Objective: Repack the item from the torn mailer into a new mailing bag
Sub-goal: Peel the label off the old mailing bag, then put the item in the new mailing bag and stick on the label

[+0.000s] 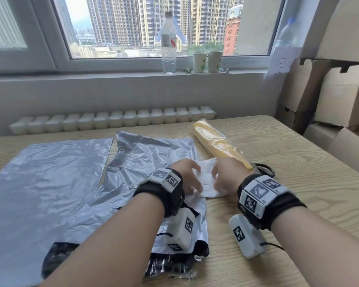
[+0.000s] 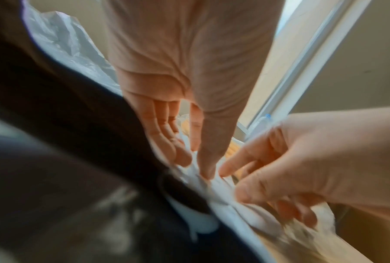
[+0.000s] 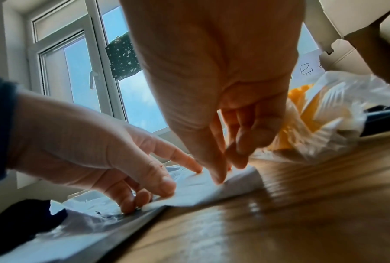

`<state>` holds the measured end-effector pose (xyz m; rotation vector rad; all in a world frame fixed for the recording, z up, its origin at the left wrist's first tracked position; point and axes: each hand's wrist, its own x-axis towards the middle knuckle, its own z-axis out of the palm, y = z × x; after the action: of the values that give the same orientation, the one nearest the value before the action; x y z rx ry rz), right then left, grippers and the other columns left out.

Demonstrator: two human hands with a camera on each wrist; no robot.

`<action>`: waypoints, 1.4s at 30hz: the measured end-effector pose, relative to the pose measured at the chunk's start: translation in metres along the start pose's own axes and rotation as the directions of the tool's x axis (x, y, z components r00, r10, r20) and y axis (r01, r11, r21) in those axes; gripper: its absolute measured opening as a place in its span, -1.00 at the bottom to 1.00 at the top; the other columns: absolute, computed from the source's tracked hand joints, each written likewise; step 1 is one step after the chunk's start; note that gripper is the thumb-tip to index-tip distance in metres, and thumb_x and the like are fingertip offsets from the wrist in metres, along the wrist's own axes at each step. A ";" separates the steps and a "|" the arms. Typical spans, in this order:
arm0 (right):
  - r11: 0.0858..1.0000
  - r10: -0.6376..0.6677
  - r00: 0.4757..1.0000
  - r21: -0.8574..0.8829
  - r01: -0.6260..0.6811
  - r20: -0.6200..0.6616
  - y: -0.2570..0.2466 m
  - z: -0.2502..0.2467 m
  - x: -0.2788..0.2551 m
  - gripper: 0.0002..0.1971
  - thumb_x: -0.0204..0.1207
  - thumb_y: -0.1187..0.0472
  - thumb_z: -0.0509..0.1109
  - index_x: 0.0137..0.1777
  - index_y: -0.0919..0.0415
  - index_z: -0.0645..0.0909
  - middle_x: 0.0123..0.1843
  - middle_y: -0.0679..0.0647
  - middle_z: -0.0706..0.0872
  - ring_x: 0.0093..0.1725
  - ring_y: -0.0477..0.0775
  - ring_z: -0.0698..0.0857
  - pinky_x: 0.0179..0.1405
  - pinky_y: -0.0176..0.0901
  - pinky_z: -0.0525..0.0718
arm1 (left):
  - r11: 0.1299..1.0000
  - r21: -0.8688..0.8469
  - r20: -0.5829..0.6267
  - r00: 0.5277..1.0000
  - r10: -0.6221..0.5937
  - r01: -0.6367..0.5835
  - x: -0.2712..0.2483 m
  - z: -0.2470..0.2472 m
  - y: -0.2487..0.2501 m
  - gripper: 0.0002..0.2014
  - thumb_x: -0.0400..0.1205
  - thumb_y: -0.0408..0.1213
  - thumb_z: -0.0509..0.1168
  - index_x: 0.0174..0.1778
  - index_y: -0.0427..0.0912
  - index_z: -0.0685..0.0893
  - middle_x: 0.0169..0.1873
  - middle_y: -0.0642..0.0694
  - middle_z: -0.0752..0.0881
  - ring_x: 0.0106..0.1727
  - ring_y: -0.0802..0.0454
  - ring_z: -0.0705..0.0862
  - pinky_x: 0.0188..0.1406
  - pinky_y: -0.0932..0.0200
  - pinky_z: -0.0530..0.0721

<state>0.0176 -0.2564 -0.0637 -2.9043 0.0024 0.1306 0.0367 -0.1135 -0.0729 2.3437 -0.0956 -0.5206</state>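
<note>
A crumpled grey mailer (image 1: 145,158) with tears lies mid-table; its near end (image 1: 174,259) shows a black lining. A flat grey mailing bag (image 1: 46,179) lies to its left. A yellow bundle in clear wrap (image 1: 214,143) rests on the table behind my hands, outside both bags. Between my hands lies a white creased sheet (image 1: 205,181) at the torn mailer's right edge. My left hand (image 1: 190,180) presses its fingertips (image 3: 131,204) on the plastic and the sheet (image 3: 211,192). My right hand (image 1: 221,178) sets its fingertips (image 3: 218,176) on the same sheet.
Black scissors (image 1: 265,170) lie just right of my right hand, beside the bundle's near end. Cardboard boxes (image 1: 330,96) stack at the table's right. A water bottle (image 1: 169,42) and two paper cups (image 1: 206,62) stand on the window sill. Bare wooden table (image 1: 298,183) stretches to the right.
</note>
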 end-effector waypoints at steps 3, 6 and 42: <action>1.000 0.002 1.000 -0.004 -0.002 0.028 0.001 0.001 -0.001 -0.75 0.45 0.35 0.40 0.12 0.18 0.71 0.15 0.11 0.71 0.12 0.14 0.69 0.12 -0.06 0.70 | 0.994 -0.108 0.016 1.000 0.020 -0.018 -0.002 -0.005 -0.009 -0.32 0.46 -0.42 0.53 0.50 -0.01 0.51 -0.37 -0.12 0.73 -0.42 0.07 0.69 -0.31 0.24 0.79; 1.000 -0.006 1.000 -0.012 0.006 0.019 0.001 0.000 -0.003 -0.76 0.46 0.35 0.39 0.11 0.19 0.70 0.14 0.11 0.71 0.11 0.14 0.69 0.09 -0.08 0.70 | 0.986 -0.168 0.015 1.000 0.018 -0.016 -0.004 -0.009 -0.015 -0.30 0.46 -0.45 0.53 0.51 0.00 0.49 -0.24 -0.19 0.77 -0.33 0.02 0.71 -0.17 0.17 0.81; 0.837 -0.357 0.711 -0.129 0.531 0.606 -0.164 0.000 -0.047 -0.04 0.24 -0.37 0.51 0.62 -0.19 0.20 0.65 -0.06 0.29 0.58 0.11 0.36 0.52 0.14 0.36 | 0.925 -0.048 -0.339 0.864 -0.371 0.378 -0.102 -0.126 -0.143 -0.70 0.57 -0.32 0.41 0.20 -0.33 0.70 0.09 -0.26 0.78 -0.03 -0.12 0.76 0.09 -0.01 0.77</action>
<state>-0.0267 -0.0973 -0.0218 -2.9149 -0.9011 0.9688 -0.0179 0.0941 -0.0515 2.4446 0.5325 -0.2820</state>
